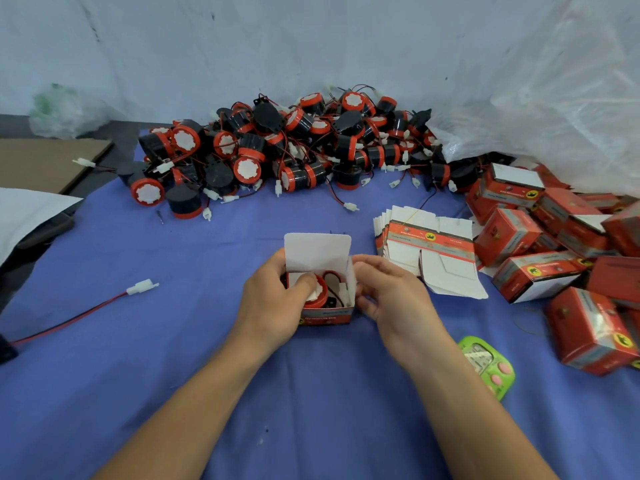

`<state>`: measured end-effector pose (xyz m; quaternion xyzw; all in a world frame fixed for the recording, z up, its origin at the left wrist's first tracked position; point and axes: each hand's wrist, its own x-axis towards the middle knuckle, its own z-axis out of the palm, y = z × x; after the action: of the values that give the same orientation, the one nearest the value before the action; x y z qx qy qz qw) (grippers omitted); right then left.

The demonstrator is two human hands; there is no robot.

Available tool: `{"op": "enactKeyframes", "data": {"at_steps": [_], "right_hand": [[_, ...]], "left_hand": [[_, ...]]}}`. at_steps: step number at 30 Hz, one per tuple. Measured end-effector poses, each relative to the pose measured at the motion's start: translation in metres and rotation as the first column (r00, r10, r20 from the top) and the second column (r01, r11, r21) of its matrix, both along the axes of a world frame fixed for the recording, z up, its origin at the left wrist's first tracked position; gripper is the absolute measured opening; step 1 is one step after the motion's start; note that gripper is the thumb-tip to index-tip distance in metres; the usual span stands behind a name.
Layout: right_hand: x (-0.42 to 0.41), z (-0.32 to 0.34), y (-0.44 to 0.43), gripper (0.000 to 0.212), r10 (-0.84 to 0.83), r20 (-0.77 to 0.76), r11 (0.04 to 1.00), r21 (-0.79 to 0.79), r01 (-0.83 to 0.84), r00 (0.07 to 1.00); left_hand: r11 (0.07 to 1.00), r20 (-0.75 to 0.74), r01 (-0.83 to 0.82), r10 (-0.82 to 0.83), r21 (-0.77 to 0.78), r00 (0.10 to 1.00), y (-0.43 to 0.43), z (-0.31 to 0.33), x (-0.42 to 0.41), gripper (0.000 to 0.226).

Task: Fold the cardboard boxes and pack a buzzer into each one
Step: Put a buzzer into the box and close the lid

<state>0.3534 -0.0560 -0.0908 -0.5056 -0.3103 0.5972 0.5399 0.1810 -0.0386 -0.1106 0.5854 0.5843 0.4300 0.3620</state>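
Observation:
A small red-and-white cardboard box (pixel 327 315) stands open on the blue cloth, its white lid flap upright. Inside it sits a red-and-black buzzer (pixel 320 294) with its wires and white plug. My left hand (pixel 273 303) grips the box's left side, thumb pressing down on the buzzer. My right hand (pixel 391 299) holds the box's right wall with curled fingers. A stack of flat unfolded boxes (pixel 429 247) lies just right of the box. A big heap of loose buzzers (pixel 277 150) fills the back of the table.
Packed red boxes (pixel 554 258) pile up at the right, under a clear plastic bag (pixel 554 109). A green timer (pixel 488 365) lies by my right forearm. A loose red-black wire with a white plug (pixel 138 289) runs across the left. Cardboard sheet (pixel 45 161) at far left.

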Motion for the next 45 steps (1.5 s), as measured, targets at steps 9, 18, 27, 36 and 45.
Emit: {"op": "enactKeyframes", "data": {"at_steps": [9,18,27,36,45], "right_hand": [[-0.011,-0.008,0.001,0.026,0.043,0.433,0.990,0.106,-0.098,0.901],[-0.002,-0.003,0.005,0.025,0.107,0.469,0.973,0.133,-0.190,0.877],[0.021,0.014,-0.005,0.060,0.340,0.746,0.863,-0.005,-0.506,0.573],[0.015,0.018,-0.026,0.074,0.311,0.862,0.866,-0.083,-0.493,0.400],[0.015,0.000,-0.033,0.088,0.189,0.739,0.916,0.104,-0.387,0.647]], "left_hand": [[0.997,0.154,0.053,-0.044,-0.058,0.987,-0.004,0.007,-0.002,0.030],[0.983,0.082,0.153,-0.161,0.100,0.984,0.004,0.006,-0.013,0.037],[0.909,-0.127,0.417,-0.415,-0.013,0.901,-0.003,0.021,-0.038,0.044],[0.858,-0.293,0.505,-0.509,-0.094,0.809,-0.029,0.026,-0.043,0.059],[0.889,-0.579,0.451,-0.328,0.077,0.746,-0.044,0.006,-0.033,0.052]]}}
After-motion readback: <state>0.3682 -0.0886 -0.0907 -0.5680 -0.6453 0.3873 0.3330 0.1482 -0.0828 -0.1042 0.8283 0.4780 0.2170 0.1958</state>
